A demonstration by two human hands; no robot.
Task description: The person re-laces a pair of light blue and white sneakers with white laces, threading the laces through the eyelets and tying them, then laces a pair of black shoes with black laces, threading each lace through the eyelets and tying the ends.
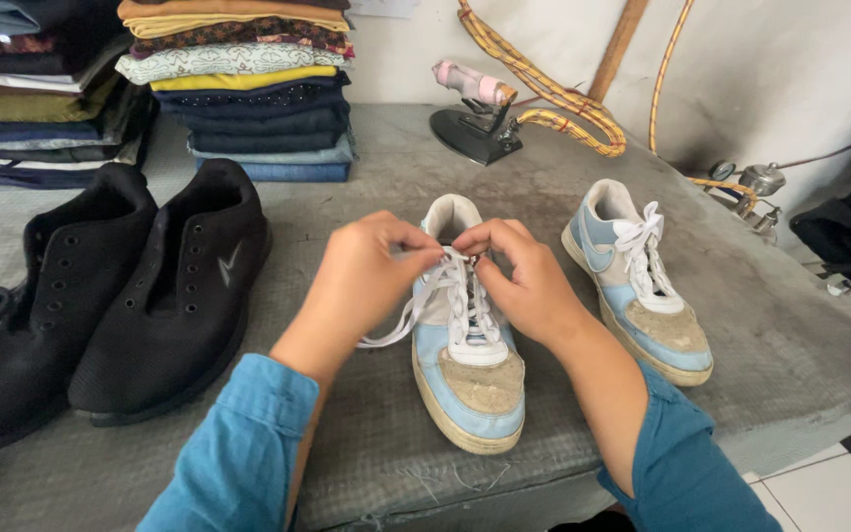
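A light blue and white sneaker [465, 379] with a worn tan toe lies in front of me, toe toward me. My left hand [361, 276] pinches its white lace [445, 296] at the top eyelets. My right hand [524, 276] grips the same lace on the other side, beside the tongue. A loose end of lace trails out to the left under my left hand. The matching sneaker [637, 281] rests to the right, its lace tied.
A pair of black laceless shoes [100, 296] sits at the left. Stacks of folded clothes [238, 84] stand at the back. A clothes iron [480, 113] with a braided cord sits behind the sneakers. All rest on a grey padded table [760, 335], whose edge is near me.
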